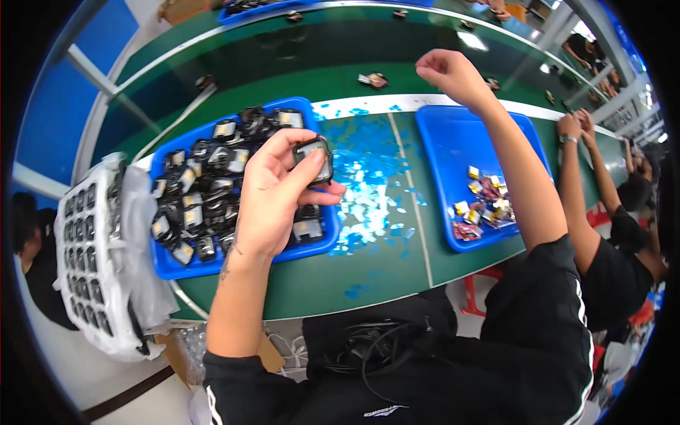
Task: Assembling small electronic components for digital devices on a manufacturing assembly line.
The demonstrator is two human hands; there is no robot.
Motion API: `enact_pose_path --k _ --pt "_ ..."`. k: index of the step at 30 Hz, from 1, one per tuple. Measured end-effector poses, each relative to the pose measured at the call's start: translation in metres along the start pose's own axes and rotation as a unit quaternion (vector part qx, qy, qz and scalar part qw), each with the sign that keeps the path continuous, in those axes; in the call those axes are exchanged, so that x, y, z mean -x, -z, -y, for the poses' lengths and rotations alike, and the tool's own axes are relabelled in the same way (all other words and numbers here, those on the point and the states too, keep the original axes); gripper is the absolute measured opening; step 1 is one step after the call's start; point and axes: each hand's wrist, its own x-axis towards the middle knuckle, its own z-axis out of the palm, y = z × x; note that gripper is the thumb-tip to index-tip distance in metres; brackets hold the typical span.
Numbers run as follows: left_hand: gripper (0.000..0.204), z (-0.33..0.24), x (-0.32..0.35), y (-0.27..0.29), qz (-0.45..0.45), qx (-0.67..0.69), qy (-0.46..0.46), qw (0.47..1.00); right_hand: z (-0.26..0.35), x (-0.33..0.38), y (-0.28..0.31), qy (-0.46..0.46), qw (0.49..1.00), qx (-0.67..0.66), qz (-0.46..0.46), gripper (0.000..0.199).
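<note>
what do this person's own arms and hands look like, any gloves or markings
Both the left hand and right hand are bare, without gloves. Black short sleeves with white stripes end near the elbows. Small dark marks, possibly a tattoo, show near the left wrist.

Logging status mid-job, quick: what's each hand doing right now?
Left hand: closed, holding a black case.
Right hand: fingers curled; cannot tell if it holds anything.

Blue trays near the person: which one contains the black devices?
The left tray, partly behind the left hand: black devices crowd it, while the right tray holds small yellow and reddish pieces.
</note>
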Motion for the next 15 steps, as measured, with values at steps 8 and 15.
enact_pose_path --k 8,15 --pt "0.019 0.035 -0.009 -0.007 0.024 0.045 0.066 0.997 -0.001 0.161 0.059 -0.126 0.981 0.083 0.122 0.009" --pt "0.013 0.036 -0.003 -0.015 0.022 0.069 0.065 0.995 0.019 0.215 0.046 -0.124 0.987 0.090 0.052 0.014"
